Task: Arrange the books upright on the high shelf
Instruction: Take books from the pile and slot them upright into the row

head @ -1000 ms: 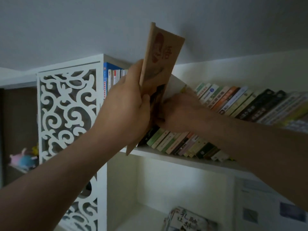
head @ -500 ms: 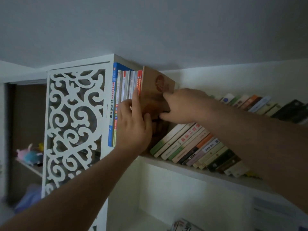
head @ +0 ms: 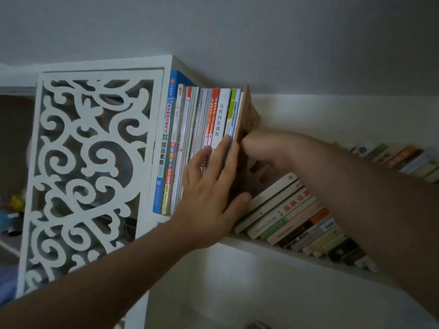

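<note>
On the high shelf (head: 259,246) a brown book (head: 246,108) stands upright at the right end of a row of upright books (head: 202,119). My left hand (head: 209,193) lies flat on the spines with straight fingers, its thumb by the brown book's lower edge. My right hand (head: 270,150) has its curled fingers against the brown book's right cover, with the thumb at the spine. Right of it, several leaning books (head: 292,214) slant along the shelf, partly hidden by my right forearm.
A white lattice side panel (head: 90,162) closes the shelf's left end, and the ceiling is just above the book tops. Small toys (head: 14,205) sit on a lower shelf far left. A book's corner (head: 259,326) shows in the compartment below.
The brown book came down from mid-air onto the shelf and was pushed left against the upright row. My left hand flattened onto the spines; my right hand slid down the cover.
</note>
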`<act>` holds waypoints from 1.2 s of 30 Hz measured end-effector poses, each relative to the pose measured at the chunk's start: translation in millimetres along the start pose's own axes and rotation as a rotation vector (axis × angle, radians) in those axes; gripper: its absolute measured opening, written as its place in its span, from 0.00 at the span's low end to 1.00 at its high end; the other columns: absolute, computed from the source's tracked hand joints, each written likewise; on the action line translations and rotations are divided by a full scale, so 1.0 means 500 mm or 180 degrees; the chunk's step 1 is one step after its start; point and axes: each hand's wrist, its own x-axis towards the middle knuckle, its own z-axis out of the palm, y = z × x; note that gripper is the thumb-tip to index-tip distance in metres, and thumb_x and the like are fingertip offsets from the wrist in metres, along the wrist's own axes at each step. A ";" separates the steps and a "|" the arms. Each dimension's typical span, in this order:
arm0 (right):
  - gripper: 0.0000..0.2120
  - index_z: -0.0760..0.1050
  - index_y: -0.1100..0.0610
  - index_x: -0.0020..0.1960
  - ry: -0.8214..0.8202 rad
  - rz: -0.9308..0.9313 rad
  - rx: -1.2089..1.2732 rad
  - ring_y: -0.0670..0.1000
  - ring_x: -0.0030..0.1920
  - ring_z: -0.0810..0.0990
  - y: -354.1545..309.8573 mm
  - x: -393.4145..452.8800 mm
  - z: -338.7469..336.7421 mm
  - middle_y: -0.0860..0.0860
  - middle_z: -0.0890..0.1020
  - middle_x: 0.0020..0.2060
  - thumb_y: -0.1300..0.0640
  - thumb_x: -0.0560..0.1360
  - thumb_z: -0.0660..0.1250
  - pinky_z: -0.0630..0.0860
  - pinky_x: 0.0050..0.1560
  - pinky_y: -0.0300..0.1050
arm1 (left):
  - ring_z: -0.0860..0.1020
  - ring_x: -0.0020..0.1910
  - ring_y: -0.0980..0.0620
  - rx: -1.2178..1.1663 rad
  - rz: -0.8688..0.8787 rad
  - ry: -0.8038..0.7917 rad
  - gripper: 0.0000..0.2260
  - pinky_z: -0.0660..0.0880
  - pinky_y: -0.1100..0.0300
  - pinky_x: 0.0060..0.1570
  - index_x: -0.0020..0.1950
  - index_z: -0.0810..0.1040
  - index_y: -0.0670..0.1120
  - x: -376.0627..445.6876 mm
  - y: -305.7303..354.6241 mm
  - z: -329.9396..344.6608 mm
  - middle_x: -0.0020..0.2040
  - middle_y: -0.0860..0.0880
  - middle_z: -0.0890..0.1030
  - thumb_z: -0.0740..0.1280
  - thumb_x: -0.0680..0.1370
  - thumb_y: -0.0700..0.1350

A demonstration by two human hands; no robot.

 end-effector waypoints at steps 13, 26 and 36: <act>0.41 0.46 0.37 0.85 -0.0209 -0.1043 0.0204 0.49 0.66 0.78 0.010 0.027 -0.023 0.41 0.71 0.74 0.47 0.81 0.69 0.85 0.47 0.42 | 0.58 0.77 0.37 0.0653 0.0645 -0.0069 0.48 0.61 0.37 0.71 0.82 0.60 0.58 0.036 -0.108 -0.029 0.85 0.51 0.54 0.74 0.66 0.68; 0.42 0.45 0.40 0.85 0.0241 -0.1309 -0.0580 0.48 0.75 0.73 -0.002 0.022 0.000 0.44 0.69 0.79 0.41 0.82 0.68 0.78 0.70 0.56 | 0.59 0.81 0.41 0.0252 0.0605 0.0133 0.52 0.57 0.39 0.79 0.85 0.52 0.47 0.026 -0.127 -0.014 0.85 0.44 0.56 0.70 0.70 0.68; 0.21 0.72 0.50 0.70 0.1592 -0.1413 -0.3503 0.61 0.49 0.82 0.083 -0.083 0.137 0.55 0.85 0.53 0.42 0.82 0.56 0.77 0.54 0.54 | 0.48 0.83 0.33 0.0255 0.0469 -0.0004 0.37 0.51 0.30 0.78 0.85 0.55 0.44 -0.117 -0.106 0.035 0.85 0.39 0.50 0.51 0.84 0.67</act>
